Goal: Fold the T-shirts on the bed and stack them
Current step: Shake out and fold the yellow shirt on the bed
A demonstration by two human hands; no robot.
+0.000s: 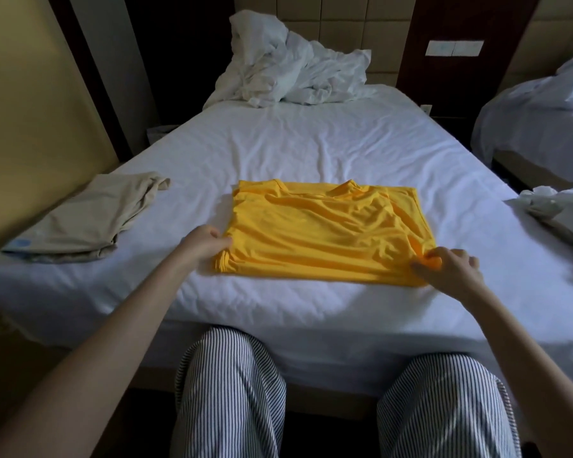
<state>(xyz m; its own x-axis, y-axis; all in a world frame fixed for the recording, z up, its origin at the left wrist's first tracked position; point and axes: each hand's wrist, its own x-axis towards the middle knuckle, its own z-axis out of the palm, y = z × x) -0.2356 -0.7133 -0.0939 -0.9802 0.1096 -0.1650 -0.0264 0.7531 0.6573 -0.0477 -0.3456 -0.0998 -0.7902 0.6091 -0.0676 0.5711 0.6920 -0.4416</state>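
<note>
One yellow shirt is laid flat on the near half of the bed, collar towards 12 o'clock. It has been folded into a rough rectangle with the sleeves tucked in, though wrinkles are seen across it. Its edge at 9 o'clock is pinched by the left hand, the fingers curled onto the fabric. Its corner at about 4 o'clock is gripped by the right hand, with a bunch of cloth caught between the fingers. Both hands are thus clamped on the same garment, well apart from each other.

At 9 o'clock from the yellow shirt, near the bed's edge, a beige shirt is seen loosely folded; the two do not touch. At 3 o'clock a crumpled white cloth is partly cut off by the frame; whether it is a T-shirt cannot be told. A rumpled duvet is heaped at 12 o'clock by the headboard, and a second bed is seen at 2 o'clock.

The task is judged roughly half done: one shirt folded, one mid-fold, nothing stacked yet. A last fold, the stacking, and perhaps the white cloth are left.
</note>
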